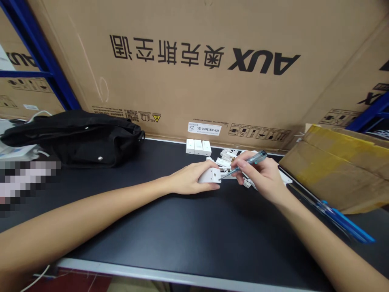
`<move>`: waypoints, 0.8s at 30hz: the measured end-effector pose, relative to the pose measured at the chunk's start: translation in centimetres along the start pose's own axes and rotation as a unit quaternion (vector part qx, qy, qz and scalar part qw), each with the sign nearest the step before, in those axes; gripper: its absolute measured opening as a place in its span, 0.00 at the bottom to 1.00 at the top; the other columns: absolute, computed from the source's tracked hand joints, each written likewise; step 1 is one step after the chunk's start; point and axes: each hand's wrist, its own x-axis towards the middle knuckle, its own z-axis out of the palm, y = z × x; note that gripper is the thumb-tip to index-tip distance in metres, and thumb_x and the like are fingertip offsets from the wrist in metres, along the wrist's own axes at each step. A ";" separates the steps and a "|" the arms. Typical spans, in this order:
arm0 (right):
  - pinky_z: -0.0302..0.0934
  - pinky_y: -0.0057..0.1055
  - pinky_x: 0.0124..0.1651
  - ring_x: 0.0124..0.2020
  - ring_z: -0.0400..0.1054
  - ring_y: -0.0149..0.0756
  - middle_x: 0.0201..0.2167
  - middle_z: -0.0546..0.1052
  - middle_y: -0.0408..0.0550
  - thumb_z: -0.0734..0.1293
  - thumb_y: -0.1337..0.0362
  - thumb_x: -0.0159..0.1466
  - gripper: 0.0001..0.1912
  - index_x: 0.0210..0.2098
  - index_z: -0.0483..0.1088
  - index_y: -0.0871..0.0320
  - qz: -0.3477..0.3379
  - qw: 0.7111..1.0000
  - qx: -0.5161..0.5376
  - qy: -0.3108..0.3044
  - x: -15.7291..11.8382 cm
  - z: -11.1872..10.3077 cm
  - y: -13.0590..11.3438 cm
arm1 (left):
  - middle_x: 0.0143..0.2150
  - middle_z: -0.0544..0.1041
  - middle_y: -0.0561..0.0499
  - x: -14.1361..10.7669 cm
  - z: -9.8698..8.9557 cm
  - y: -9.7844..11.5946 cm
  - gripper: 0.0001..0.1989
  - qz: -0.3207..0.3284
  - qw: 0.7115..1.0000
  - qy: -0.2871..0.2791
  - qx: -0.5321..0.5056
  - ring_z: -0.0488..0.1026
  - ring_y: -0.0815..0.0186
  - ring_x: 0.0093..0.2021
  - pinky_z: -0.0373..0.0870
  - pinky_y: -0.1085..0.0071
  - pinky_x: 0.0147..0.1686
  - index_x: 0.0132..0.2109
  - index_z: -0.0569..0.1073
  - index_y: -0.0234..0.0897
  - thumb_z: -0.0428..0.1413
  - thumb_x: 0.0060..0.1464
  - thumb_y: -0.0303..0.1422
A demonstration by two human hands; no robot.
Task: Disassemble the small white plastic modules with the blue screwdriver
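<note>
Even light is reaching the surface (182, 235), seemingly from above, and a soft shadow is spreading under the right hand (263, 174). Loose white parts (223, 163) near the far edge are showing pale. Wide-angle distortion is stretching the left forearm (91, 219) toward the near left corner. A pixelated patch (27, 180) is masking the left edge; blue items (352, 226) near the right edge are blurring.

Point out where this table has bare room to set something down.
Widest: the table between the left hand, right hand and front edge. Another lies between the black bag and three white boxes. Crowded: from white parts by the right hand to the taped carton.
</note>
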 end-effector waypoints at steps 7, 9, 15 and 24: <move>0.63 0.33 0.31 0.23 0.69 0.33 0.22 0.73 0.41 0.66 0.53 0.67 0.11 0.35 0.70 0.54 -0.007 1.000 -0.017 0.005 -0.1 0.0 -0.2 | 0.41 0.75 0.49 -0.2 0.1 -0.2 0.19 -0.037 0.999 0.007 -0.024 0.71 0.64 0.35 0.65 0.69 0.35 0.48 0.65 0.39 0.59 0.57 0.46; 0.63 0.33 0.30 0.24 0.70 0.34 0.21 0.74 0.41 0.67 0.53 0.66 0.11 0.34 0.70 0.53 -0.004 1.000 -0.031 0.004 -0.1 0.2 -0.5 | 0.42 0.74 0.48 -0.2 0.1 -0.2 0.20 -0.022 0.999 0.016 -0.018 0.71 0.63 0.38 0.67 0.67 0.39 0.48 0.66 0.39 0.59 0.57 0.47; 0.64 0.33 0.30 0.24 0.70 0.34 0.23 0.74 0.42 0.68 0.53 0.65 0.11 0.33 0.70 0.53 -0.010 0.999 -0.046 0.024 -0.1 0.2 -0.8 | 0.45 0.71 0.47 0.1 -0.1 -0.5 0.23 0.031 0.992 0.123 0.023 0.69 0.58 0.48 0.66 0.61 0.50 0.45 0.75 0.41 0.67 0.47 0.48; 0.65 0.36 0.30 0.22 0.69 0.35 0.22 0.76 0.43 0.68 0.50 0.64 0.13 0.33 0.70 0.53 0.004 0.995 -0.056 0.082 0.0 -0.3 -0.5 | 0.41 0.73 0.50 0.5 0.0 -2.3 0.24 -0.073 0.921 0.178 -0.339 0.73 0.66 0.41 0.68 0.68 0.43 0.35 0.65 0.35 0.72 0.38 0.34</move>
